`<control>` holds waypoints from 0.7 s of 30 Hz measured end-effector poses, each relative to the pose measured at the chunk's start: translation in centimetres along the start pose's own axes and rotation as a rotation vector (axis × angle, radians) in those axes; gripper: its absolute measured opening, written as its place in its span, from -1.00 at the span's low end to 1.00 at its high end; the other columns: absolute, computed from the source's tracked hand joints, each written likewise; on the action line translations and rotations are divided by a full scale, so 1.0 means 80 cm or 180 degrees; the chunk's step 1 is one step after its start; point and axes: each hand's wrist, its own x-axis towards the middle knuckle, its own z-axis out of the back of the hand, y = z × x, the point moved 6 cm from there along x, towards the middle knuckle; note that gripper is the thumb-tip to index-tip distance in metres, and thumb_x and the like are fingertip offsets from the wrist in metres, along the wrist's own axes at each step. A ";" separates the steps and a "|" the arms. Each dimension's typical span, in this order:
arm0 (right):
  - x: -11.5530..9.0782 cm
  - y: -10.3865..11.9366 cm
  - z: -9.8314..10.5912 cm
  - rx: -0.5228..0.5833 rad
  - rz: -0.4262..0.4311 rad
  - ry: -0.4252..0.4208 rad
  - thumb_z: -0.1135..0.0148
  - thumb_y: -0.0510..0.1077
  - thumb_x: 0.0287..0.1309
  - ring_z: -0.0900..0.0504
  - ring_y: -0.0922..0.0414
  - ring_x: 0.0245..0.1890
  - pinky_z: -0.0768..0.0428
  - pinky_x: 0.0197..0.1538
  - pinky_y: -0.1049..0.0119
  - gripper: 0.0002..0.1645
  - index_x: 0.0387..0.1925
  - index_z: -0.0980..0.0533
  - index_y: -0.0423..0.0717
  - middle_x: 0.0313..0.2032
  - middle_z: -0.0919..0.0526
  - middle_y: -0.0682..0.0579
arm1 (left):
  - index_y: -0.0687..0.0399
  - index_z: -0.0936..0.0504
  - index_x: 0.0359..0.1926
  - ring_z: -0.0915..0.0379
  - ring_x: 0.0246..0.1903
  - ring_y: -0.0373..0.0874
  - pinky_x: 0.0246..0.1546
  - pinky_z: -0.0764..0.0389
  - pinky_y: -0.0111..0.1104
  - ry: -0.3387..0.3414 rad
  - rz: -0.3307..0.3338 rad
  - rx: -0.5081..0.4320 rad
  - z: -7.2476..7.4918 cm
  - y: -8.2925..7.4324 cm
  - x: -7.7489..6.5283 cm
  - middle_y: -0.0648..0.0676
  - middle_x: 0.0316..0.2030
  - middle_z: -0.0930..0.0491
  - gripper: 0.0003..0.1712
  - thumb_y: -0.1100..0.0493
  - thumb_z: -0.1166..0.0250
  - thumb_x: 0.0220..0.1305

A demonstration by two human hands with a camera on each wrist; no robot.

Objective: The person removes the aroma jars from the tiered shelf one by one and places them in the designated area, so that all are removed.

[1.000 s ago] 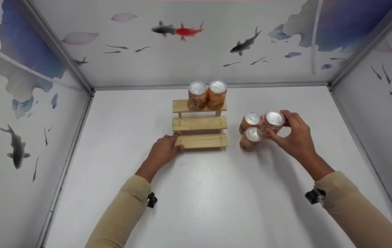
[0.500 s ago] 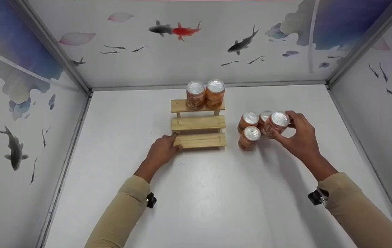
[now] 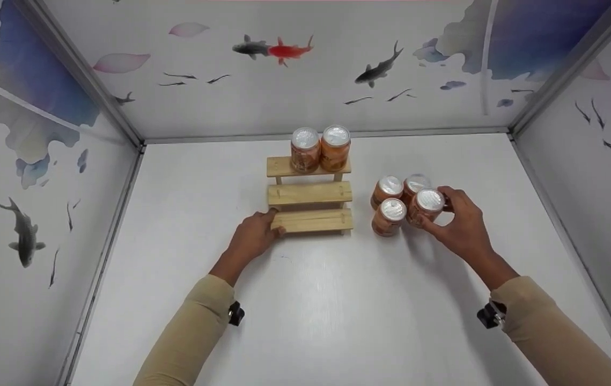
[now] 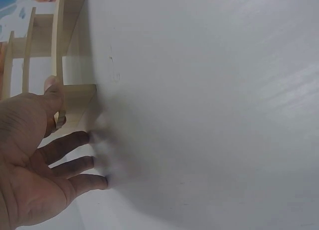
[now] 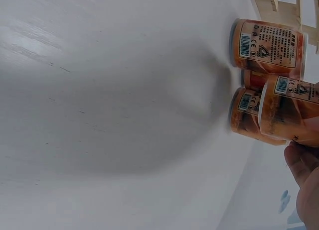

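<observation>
**Right hand grips can; left hand secures wooden stand**

The right hand (image 3: 461,224) grips an orange-labelled can (image 3: 426,205) with a silver lid, thumb on the near side and fingers on the far side. In the right wrist view the can's base appears raised off the white bench (image 3: 326,300).

Three matching cans stand upright to the left of that hand: a rear can (image 3: 416,183) just beyond the gripped one, a side can (image 3: 388,192) further left, and a front can (image 3: 389,219) nearer the person. Contact between these and the gripped can cannot be determined.

The left hand (image 3: 251,236) pinches the left end of the lowest board (image 3: 313,220) of a three-tier wooden stand (image 3: 309,192) between thumb and index finger; its other three fingers extend apart from the board. Beyond this hand and to its right, a paler can (image 3: 305,151) and a deeper-orange can (image 3: 336,149) stand side by side on the top tier.
</observation>
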 end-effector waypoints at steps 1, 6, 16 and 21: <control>-0.001 -0.002 -0.003 0.0002 -0.0022 0.0029 -0.77 -0.28 0.03 -0.80 -0.23 0.07 -0.45 0.09 0.82 -0.13 0.33 -0.52 -0.39 0.10 -0.68 -0.28 | 0.11 -0.44 0.63 -0.66 0.32 0.28 0.31 -0.65 0.13 0.0012 0.0007 0.0008 0.000 0.000 0.000 0.38 0.31 -0.68 -0.24 -0.15 -0.32 0.63; -0.005 -0.012 -0.015 -0.0001 -0.0132 0.0194 -0.76 -0.21 0.08 -0.80 -0.23 0.11 -0.76 0.11 0.27 -0.15 0.33 -0.51 -0.35 0.11 -0.68 -0.26 | 0.12 -0.43 0.64 -0.66 0.29 0.29 0.30 -0.66 0.12 0.0020 0.0020 0.0045 0.001 0.000 0.000 0.37 0.28 -0.69 -0.21 -0.17 -0.33 0.61; -0.010 -0.025 -0.033 0.0067 -0.0409 0.0488 -0.70 -0.18 0.20 -0.74 -0.32 0.22 -0.73 0.20 -0.24 -0.15 0.39 -0.44 -0.34 0.20 -0.63 -0.30 | 0.15 -0.43 0.63 -0.65 0.32 0.30 0.32 -0.65 0.12 0.0000 0.0027 0.0040 0.000 0.001 0.000 0.38 0.31 -0.67 -0.20 -0.19 -0.32 0.61; -0.010 -0.029 -0.038 0.0119 -0.0449 0.0586 -0.68 -0.21 0.21 -0.71 -0.36 0.27 -0.72 0.23 -0.27 -0.13 0.42 -0.40 -0.35 0.24 -0.60 -0.33 | 0.15 -0.45 0.62 -0.65 0.31 0.31 0.31 -0.65 0.13 -0.0013 0.0009 0.0066 0.001 0.000 0.000 0.39 0.30 -0.68 -0.22 -0.18 -0.32 0.61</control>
